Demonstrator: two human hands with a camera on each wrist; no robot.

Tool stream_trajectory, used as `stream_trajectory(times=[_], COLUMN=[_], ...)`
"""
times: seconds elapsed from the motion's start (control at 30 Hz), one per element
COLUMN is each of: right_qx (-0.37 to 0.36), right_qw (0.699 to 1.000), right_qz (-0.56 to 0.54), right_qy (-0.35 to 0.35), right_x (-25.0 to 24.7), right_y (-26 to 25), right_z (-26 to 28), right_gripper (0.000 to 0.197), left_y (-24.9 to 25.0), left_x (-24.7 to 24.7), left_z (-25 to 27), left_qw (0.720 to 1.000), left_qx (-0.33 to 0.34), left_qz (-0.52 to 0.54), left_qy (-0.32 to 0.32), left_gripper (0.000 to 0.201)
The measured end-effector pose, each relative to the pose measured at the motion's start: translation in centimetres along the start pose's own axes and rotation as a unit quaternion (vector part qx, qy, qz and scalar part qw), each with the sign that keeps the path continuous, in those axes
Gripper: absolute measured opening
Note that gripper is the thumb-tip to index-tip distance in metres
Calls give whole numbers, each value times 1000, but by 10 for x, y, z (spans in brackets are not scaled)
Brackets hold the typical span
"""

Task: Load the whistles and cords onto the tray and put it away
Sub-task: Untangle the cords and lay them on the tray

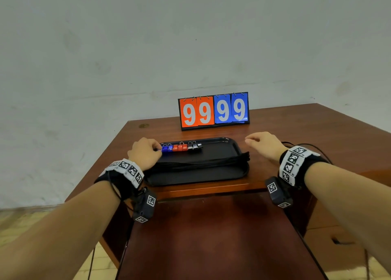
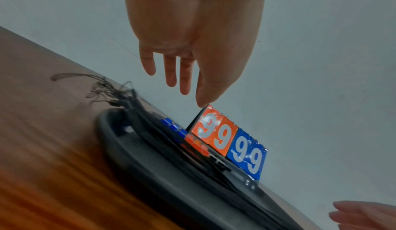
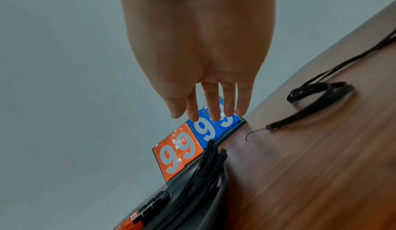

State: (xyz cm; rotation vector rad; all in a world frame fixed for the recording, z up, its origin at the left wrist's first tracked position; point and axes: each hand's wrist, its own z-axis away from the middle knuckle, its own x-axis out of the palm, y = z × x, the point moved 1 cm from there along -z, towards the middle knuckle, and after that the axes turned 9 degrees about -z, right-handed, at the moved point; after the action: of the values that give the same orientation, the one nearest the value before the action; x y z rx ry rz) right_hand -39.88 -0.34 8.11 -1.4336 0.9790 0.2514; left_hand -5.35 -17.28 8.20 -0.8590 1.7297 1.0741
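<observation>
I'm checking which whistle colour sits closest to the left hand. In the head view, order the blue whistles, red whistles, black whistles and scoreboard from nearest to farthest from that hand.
From the left hand:
1. blue whistles, at its fingertips
2. red whistles, mid-row
3. black whistles, row's right end
4. scoreboard, behind the tray

The head view looks forward and down from above the near edge of the tabletop (image 1: 296, 131), taking in both forearms, with the scoreboard (image 1: 214, 110) at 12 o'clock. The left wrist view sits low and close at the tray's (image 2: 120, 150) 9 o'clock side, rolled steeply, facing along the fingers. The right wrist view mirrors it from 3 o'clock. All three share the scoreboard, tray and cords (image 3: 205, 171).
</observation>
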Motion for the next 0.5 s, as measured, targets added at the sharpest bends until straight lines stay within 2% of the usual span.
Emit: stream_trajectory(times=[0.17,0.27,0.5], right_qx=[5,9,35], right_qw=[1000,1000,997], right_qz=[-6,-19,-45], right_qy=[8,20,50], right_x=[-20,-38,-87], right_y=[2,7,41], right_z=[12,20,35], right_gripper=[42,47,44], left_y=[46,81,175], left_x=[2,7,30], left_z=[3,3,8], left_qw=[999,995,983], left_qx=[40,75,158], left_qz=[34,62,86], left_qy=[-3,-10,-41], left_gripper=[4,9,11])
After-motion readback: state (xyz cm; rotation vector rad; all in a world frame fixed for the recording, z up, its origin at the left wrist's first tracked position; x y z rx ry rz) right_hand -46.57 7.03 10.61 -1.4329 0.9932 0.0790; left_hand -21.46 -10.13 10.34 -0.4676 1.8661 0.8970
